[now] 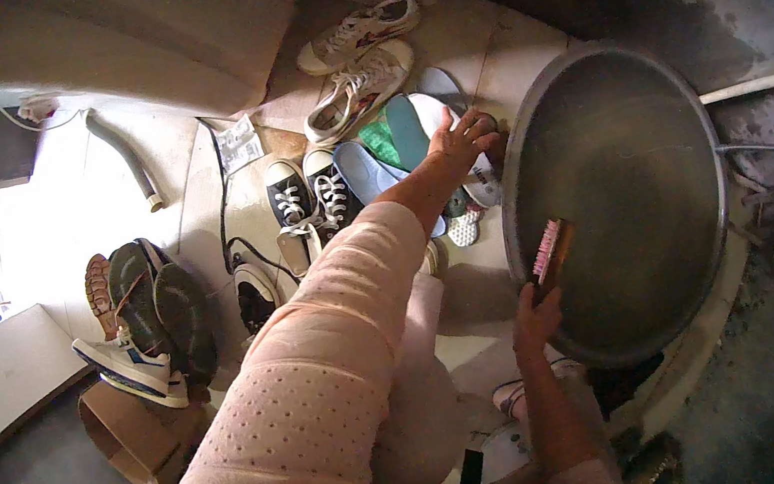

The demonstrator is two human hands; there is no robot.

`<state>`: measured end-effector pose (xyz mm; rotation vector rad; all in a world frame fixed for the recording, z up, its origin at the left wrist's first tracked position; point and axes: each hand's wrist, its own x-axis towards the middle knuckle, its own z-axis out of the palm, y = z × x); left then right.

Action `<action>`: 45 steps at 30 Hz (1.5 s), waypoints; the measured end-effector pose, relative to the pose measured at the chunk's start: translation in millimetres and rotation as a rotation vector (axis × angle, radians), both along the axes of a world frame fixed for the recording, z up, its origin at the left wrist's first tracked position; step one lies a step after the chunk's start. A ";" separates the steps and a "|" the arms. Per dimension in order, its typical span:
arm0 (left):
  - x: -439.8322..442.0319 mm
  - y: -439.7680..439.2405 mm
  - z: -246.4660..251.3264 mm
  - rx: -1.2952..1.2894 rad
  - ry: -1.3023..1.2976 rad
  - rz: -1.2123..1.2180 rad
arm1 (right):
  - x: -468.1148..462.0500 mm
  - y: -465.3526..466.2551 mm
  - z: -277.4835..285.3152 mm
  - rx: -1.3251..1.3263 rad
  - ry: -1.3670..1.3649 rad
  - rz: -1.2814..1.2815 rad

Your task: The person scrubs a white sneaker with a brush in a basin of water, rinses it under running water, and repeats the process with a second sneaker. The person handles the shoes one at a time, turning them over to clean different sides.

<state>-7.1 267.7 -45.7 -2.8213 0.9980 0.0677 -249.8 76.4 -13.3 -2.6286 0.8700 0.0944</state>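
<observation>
My left hand [461, 135] reaches over a group of shoe insoles on the floor, its fingers over a white insole [482, 181]; whether it touches or grips it I cannot tell. Under and beside it are a dark green insole [405, 129] and a light blue insole [362, 170]. In my right hand [537, 317] is the handle of a wooden scrubbing brush [552, 254] with pink bristles, held over the near left rim of a large dark round basin [620, 205]. The basin holds what looks like murky water.
Black canvas sneakers [325, 187] stand left of the insoles, and white lace-up sneakers [363, 94] lie beyond them. More shoes [182, 312] rest at the left by an open cardboard box [145, 440]. A black cord [222, 207] crosses the floor. White pipes [749, 86] run right of the basin.
</observation>
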 end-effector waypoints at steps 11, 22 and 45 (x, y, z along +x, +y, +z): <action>-74.7 105.0 -44.8 -0.148 0.156 0.137 | 8.7 10.4 19.3 0.165 -0.152 0.017; -26.9 116.5 15.9 -0.499 0.580 0.452 | 4.0 15.6 20.4 0.303 -0.128 -0.078; 96.1 217.9 -99.1 -0.060 -0.077 0.738 | 3.4 6.9 22.7 0.261 -0.007 -0.022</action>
